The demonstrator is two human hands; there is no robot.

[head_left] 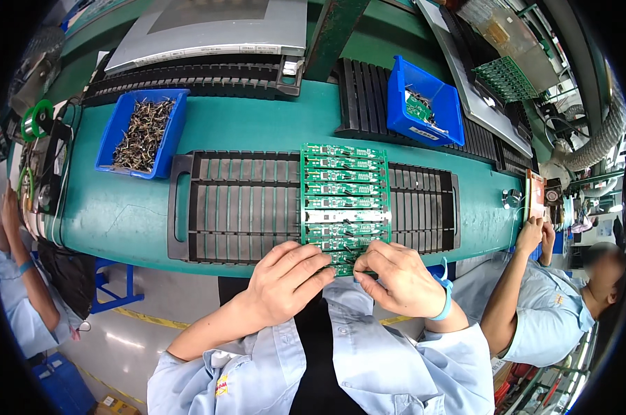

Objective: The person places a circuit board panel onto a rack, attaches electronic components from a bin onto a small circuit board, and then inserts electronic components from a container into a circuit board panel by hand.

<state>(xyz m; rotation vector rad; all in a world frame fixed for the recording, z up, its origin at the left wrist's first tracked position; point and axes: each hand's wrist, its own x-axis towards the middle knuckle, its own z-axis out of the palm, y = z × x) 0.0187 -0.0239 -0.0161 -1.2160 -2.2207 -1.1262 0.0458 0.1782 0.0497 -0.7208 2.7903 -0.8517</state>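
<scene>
A green circuit board panel, made of several narrow strips with small dark parts and black wires, lies across a black slotted tray. One strip nearer me carries a long whitish piece. At the panel's near left corner, my left hand has its fingers closed on the board, thumb and forefinger close together. My right hand, with a blue band at its wrist, is curled over the near right corner. Its thumb and forefinger pinch at the edge; whatever sits between them is hidden.
On the green table, a blue bin of small leaded parts stands left. Another blue bin with green board pieces rests on black slotted racking, back right. A wire spool is far left. Co-workers sit on both sides.
</scene>
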